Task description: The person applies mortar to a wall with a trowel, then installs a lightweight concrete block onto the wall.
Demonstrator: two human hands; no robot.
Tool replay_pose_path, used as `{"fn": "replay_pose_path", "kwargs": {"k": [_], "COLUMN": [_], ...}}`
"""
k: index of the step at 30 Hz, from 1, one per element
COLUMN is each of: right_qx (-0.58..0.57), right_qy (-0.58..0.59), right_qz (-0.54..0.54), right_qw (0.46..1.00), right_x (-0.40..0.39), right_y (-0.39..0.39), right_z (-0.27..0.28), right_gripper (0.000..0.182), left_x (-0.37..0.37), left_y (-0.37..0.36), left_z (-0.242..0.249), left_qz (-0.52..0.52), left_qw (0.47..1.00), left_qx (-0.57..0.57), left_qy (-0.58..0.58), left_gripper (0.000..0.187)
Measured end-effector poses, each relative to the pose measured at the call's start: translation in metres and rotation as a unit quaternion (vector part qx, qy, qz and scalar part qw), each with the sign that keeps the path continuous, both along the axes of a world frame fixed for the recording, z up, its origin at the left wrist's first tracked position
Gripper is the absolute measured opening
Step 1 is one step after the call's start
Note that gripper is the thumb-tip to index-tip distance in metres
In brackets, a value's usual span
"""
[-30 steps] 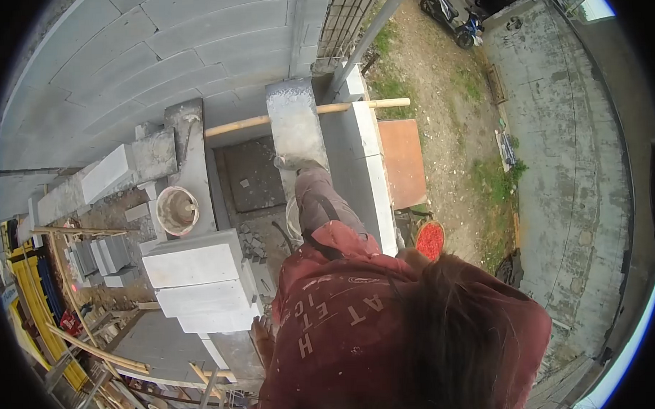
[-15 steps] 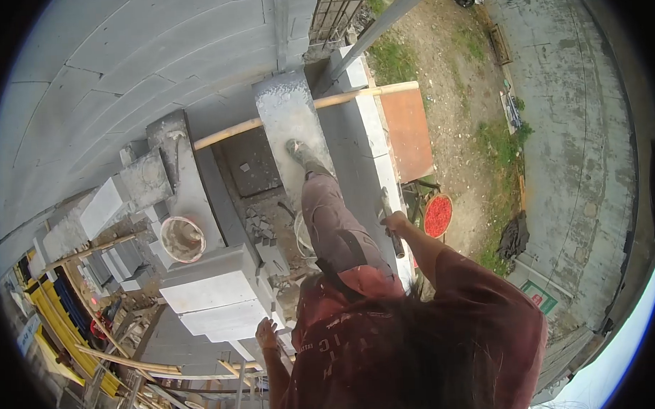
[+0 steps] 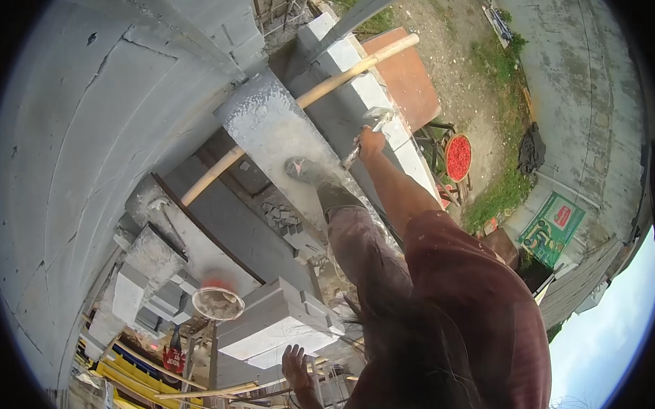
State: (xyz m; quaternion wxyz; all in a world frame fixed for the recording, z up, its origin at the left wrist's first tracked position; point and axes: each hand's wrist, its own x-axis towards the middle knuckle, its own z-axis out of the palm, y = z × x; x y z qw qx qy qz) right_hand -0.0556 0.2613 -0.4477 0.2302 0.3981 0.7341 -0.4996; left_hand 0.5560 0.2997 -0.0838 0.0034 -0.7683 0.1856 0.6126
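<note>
My right hand is closed round the handle of what looks like a trowel, its pale metal end pointing away from me above the white block wall. Down at the lower middle, my left hand is empty with its fingers apart, close to a stack of pale blocks. One shoe rests on a wide, mortar-stained plank.
A bamboo pole crosses the plank. A mortar bucket stands left, beside a dusty board. Gaps drop away beside the plank, with rubble below. Beyond the wall sit a brown panel and a basin of red material.
My right hand has moved forward and slightly left with the trowel. My left hand has shifted down and right in view. The view has turned, and more of the plank shows.
</note>
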Motion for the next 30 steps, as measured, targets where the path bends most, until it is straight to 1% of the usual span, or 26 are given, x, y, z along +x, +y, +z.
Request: {"fn": "replay_pose_path", "kwargs": {"k": [2, 5, 6, 7, 8, 9, 11, 12, 13, 15, 16, 17, 18, 19, 21, 22, 23, 24, 25, 26, 30], "right_qx": [0.081, 0.123, 0.126, 0.160, 0.195, 0.197, 0.189, 0.190, 0.202, 0.212, 0.228, 0.244, 0.267, 0.268, 0.294, 0.295, 0.256, 0.217, 0.219, 0.211, 0.215], "right_qy": [0.015, 0.023, 0.022, 0.032, 0.039, 0.036, 0.036, 0.032, 0.038, 0.040, 0.029, 0.019, 0.027, 0.026, 0.042, 0.043, 0.040, 0.036, 0.036, 0.047, 0.050], "right_qz": [-0.012, -0.003, -0.009, 0.011, 0.033, 0.033, 0.043, 0.045, 0.065, 0.082, 0.097, 0.112, 0.141, 0.145, 0.171, 0.174, 0.140, 0.105, 0.107, 0.096, 0.090], "right_qw": [0.996, 0.992, 0.992, 0.987, 0.979, 0.979, 0.980, 0.980, 0.976, 0.973, 0.968, 0.963, 0.953, 0.952, 0.939, 0.939, 0.956, 0.970, 0.969, 0.972, 0.971], "right_x": [-0.014, -0.028, -0.031, -0.033, -0.032, -0.033, -0.032, -0.034, -0.036, -0.035, -0.037, -0.040, -0.042, -0.044, -0.044, -0.042, -0.041, -0.039, -0.040, -0.040, -0.043], "right_y": [-0.013, -0.006, 0.000, 0.004, 0.011, 0.014, 0.019, 0.024, 0.029, 0.035, 0.035, 0.035, 0.049, 0.059, 0.073, 0.067, 0.055, 0.047, 0.045, 0.044, 0.026], "right_z": [-0.007, -0.031, -0.041, -0.050, -0.058, -0.061, -0.065, -0.071, -0.079, -0.087, -0.084, -0.081, -0.103, -0.118, -0.139, -0.129, -0.105, -0.090, -0.088, -0.088, -0.076], "right_gripper": [0.029, 0.030, 0.030, 0.031, 0.031, 0.031, 0.032, 0.032, 0.033, 0.034, 0.034, 0.035, 0.035, 0.035, 0.035, 0.035, 0.036, 0.036, 0.036, 0.036, 0.036], "left_x": [-0.007, -0.014, -0.013, -0.013, -0.012, -0.009, 0.000, -0.007, -0.003, 0.007, 0.005, 0.004, 0.004, 0.007, 0.012, 0.013, 0.011, 0.005, -0.018, -0.030, -0.020], "left_y": [-0.009, -0.012, -0.010, -0.008, -0.004, 0.000, 0.009, 0.010, 0.018, 0.031, 0.032, 0.037, 0.042, 0.049, 0.057, 0.060, 0.065, 0.066, 0.054, 0.048, 0.060], "left_z": [-0.005, -0.011, -0.012, -0.015, -0.015, -0.015, -0.013, -0.009, -0.009, -0.007, -0.006, -0.006, -0.006, -0.009, -0.014, -0.016, -0.018, -0.018, -0.016, -0.013, -0.009], "left_qz": [-0.021, -0.043, -0.035, -0.026, -0.021, -0.021, -0.071, -0.032, -0.032, -0.103, -0.022, -0.020, -0.009, 0.004, 0.008, -0.127, -0.259, -0.256, -0.124, 0.010, 0.017], "left_qw": [1.000, 0.998, 0.998, 0.998, 0.998, 0.998, 0.994, 0.995, 0.995, 0.993, 0.996, 0.996, 0.995, 0.994, 0.993, 0.990, 0.966, 0.966, 0.989, 0.989, 0.992], "left_qx": [0.012, 0.035, 0.043, 0.049, 0.061, 0.063, 0.073, 0.092, 0.092, 0.049, 0.085, 0.085, 0.095, 0.105, 0.111, 0.065, 0.018, 0.020, 0.080, 0.139, 0.128], "left_qy": [-0.006, -0.017, -0.015, -0.013, -0.008, -0.011, 0.029, 0.002, -0.001, 0.028, -0.012, -0.014, -0.024, -0.033, -0.037, -0.014, 0.011, 0.012, -0.013, -0.040, -0.011], "left_gripper": [0.056, 0.056, 0.062, 0.068, 0.067, 0.067, 0.068, 0.072, 0.072, 0.077, 0.080, 0.080, 0.079, 0.079, 0.075, 0.072, 0.069, 0.069, 0.066, 0.063, 0.058]}}
